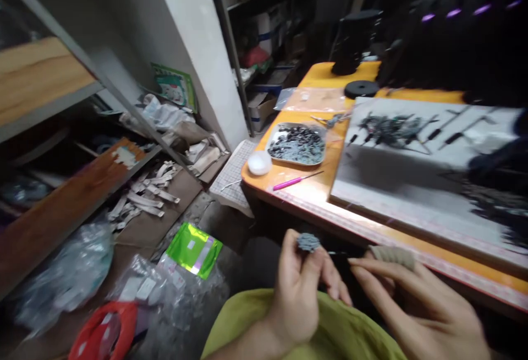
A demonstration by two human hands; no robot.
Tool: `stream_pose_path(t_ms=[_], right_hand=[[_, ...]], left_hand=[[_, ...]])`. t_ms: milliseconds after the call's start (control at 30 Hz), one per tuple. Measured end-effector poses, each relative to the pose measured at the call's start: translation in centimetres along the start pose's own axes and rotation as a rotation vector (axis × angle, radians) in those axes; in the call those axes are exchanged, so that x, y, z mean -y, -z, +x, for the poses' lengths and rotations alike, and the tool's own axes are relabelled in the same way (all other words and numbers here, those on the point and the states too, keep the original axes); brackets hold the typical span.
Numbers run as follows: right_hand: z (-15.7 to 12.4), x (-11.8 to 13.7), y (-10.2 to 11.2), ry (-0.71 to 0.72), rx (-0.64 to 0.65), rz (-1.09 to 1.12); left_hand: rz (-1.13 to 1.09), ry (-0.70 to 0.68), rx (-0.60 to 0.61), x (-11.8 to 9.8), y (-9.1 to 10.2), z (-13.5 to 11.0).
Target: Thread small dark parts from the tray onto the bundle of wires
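Note:
My left hand (299,294) is closed above the green cloth (247,316) over my lap. Between its thumb and fingers it grips a small grey-blue bundle (308,242) with a knobbly surface. To the right, my right hand (424,305) is held in a pinch, thumb and forefinger together. A beige wrap (392,257) goes round one of its fingers. A thin pale line (337,253) shows between the two hands, too small to name; whether the right fingers hold it I cannot tell.
On the orange table (317,181) are a tray (270,148) of small dark and grey pieces, a round white container (259,163), a pink-handled tool (287,184) and a white board (371,173) bearing dark wiry pieces. Shelving (49,96) and plastic bags (70,277) are at left.

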State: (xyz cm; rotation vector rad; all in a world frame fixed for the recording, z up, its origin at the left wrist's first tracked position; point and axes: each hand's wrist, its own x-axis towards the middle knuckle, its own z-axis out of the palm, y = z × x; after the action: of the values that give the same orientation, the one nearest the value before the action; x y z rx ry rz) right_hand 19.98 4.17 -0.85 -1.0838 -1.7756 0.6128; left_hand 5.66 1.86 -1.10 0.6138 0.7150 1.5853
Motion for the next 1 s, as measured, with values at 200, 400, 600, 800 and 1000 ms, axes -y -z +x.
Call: stream_pose_path(t_ms=[200,400,600,800,1000], right_hand=[[0.3,1.0,0.2,0.083,0.088,-0.081],[0.3,1.5,0.4,0.072,0.122,-0.047],[0.4,1.7,0.5,0.073,0.125,-0.035],[0.2,1.5,0.7,0.060,0.137,-0.033],[0.4,1.7,0.7,0.074,0.123,-0.049]], left_hand=[[0.124,0.003,0.008,-1.1,0.3,-0.5],[0.119,0.000,0.036,-0.9,0.1,-0.6],[0.110,-0.011,0.035,-0.9,0.0,-0.4],[0.120,-0.018,0.033,-0.9,-0.1,-0.5],[0.102,-0.016,0.031,-0.6,0.2,-0.5]])
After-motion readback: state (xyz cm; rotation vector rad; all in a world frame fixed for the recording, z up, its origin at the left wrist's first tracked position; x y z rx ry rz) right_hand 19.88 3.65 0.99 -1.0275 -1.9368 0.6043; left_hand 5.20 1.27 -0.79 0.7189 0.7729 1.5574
